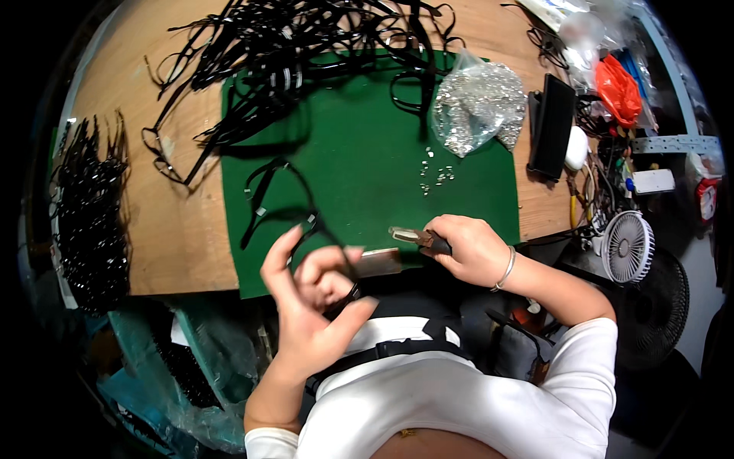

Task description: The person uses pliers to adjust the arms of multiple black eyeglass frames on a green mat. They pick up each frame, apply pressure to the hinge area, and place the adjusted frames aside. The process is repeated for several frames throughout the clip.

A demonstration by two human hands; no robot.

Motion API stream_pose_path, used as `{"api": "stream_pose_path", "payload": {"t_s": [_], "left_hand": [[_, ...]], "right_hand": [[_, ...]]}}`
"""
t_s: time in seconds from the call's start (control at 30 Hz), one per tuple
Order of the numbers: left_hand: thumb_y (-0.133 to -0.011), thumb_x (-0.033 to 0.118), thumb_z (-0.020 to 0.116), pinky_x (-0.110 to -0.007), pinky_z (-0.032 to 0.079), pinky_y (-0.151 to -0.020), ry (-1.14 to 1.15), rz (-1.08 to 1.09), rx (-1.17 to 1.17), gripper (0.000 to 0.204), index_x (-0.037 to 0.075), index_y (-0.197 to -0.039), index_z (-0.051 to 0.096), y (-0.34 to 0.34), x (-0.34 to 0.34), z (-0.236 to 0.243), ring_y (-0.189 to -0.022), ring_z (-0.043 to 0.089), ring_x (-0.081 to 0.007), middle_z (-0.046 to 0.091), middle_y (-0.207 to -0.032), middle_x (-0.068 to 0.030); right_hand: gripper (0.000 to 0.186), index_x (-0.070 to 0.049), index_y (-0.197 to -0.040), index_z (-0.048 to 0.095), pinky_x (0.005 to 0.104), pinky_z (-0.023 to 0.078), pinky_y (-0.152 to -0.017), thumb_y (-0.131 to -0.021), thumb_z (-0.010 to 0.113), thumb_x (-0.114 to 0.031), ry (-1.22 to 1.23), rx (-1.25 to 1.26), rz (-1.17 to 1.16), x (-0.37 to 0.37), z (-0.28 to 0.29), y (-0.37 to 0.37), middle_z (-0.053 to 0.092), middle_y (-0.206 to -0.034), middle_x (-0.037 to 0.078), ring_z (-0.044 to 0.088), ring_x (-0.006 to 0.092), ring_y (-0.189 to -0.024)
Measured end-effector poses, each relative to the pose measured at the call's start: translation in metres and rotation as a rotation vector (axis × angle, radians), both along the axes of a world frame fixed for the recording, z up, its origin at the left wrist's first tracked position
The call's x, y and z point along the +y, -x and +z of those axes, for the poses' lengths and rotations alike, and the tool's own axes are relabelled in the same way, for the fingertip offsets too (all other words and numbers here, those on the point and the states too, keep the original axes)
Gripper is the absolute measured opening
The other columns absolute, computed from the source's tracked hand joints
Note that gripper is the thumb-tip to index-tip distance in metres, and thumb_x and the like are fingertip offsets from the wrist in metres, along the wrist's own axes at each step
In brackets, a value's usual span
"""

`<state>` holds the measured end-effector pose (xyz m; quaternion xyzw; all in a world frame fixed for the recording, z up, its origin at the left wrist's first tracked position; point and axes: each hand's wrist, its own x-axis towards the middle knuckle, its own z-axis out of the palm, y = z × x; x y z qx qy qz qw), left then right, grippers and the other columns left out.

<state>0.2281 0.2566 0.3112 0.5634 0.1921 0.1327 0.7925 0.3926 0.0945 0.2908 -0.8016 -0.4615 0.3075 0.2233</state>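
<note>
Desk (177, 260) is carrying a green mat (352, 141); above its front edge, black glasses (313, 219) are showing slim, glossy, curving parts with small pale glints, slightly blurring. Left grip (307, 317) is clamping them between thumb and fingers; right grip (474, 249) is enclosing dark pliers (417, 236). Silvery bits (440, 180) are lying beyond.

Deep, plain green, that mat (359, 172), against the tan wood grain of the worktop (172, 260). The spectacle frame (309, 193) is black, as is the heap of frames (287, 47); the pliers (417, 236) look brownish with a dark grip. Silver speckles the clear bag (478, 103) (it almost sparkles from here). Over there, a crumpled plastic bag (618, 90) is bright orange-red, the small fan (628, 246) white.
</note>
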Motion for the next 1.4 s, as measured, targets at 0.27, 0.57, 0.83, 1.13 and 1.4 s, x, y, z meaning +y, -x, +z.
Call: {"api": "stream_pose_path", "payload": {"t_s": [0.27, 0.57, 0.83, 1.13, 1.4], "left_hand": [[-0.076, -0.007, 0.05, -0.027, 0.046, -0.076, 0.057, 0.113, 0.093, 0.072, 0.008, -0.131, 0.006, 0.001, -0.017, -0.001, -0.078, 0.058, -0.0173, 0.051, -0.103, -0.0191], [-0.086, 0.008, 0.046, -0.032, 0.044, -0.079, 0.559, -0.12, 0.197, 0.017, 0.003, -0.099, 0.038, 0.013, -0.004, -0.006, -0.09, 0.055, -0.0192, 0.049, -0.102, -0.0163], [-0.081, -0.007, 0.046, -0.026, 0.048, -0.071, 0.019, -0.056, 0.203, 0.046, -0.001, -0.122, 0.028, 0.002, -0.033, -0.017, -0.077, 0.059, -0.0164, 0.053, -0.102, -0.0174], [-0.078, -0.011, 0.047, -0.027, 0.049, -0.072, -0.073, 0.082, 0.056, 0.05, 0.0, -0.122, 0.027, -0.005, -0.047, -0.022, -0.083, 0.059, -0.0191, 0.051, -0.105, -0.019], [-0.077, -0.012, 0.047, -0.025, 0.049, -0.069, 0.091, 0.004, 0.115, 0.048, 0.0, -0.12, 0.029, -0.009, -0.038, -0.013, -0.078, 0.059, -0.0177, 0.053, -0.099, -0.018]], "right_hand": [[0.015, -0.001, -0.08, 0.05, 0.0402, 0.043, -0.063, -0.067, 0.056, -0.005, -0.002, -0.229, -0.182, 0.015, -0.02, -0.029, 0.052, -0.074, 0.015, 0.053, 0.0341, -0.071], [0.022, 0.0, -0.085, 0.048, 0.0394, 0.044, -0.065, -0.065, 0.056, -0.002, -0.009, -0.264, -0.071, 0.017, -0.025, -0.034, 0.052, -0.076, 0.016, 0.053, 0.033, -0.073], [0.021, 0.0, -0.082, 0.049, 0.04, 0.043, -0.064, -0.064, 0.058, -0.002, -0.042, -0.361, -0.097, 0.024, -0.026, -0.025, 0.052, -0.076, 0.016, 0.053, 0.033, -0.073], [0.015, 0.002, -0.082, 0.051, 0.0291, 0.045, -0.057, -0.07, 0.059, -0.001, -0.409, 0.329, -0.239, 0.046, 0.028, 0.021, 0.052, -0.075, 0.012, 0.057, 0.0221, -0.064], [0.017, -0.003, -0.079, 0.05, 0.0199, 0.039, -0.051, -0.08, 0.06, -0.017, -0.243, 1.163, -0.585, 0.056, 0.027, 0.02, 0.05, -0.063, 0.0, 0.047, 0.0052, -0.058]]}}
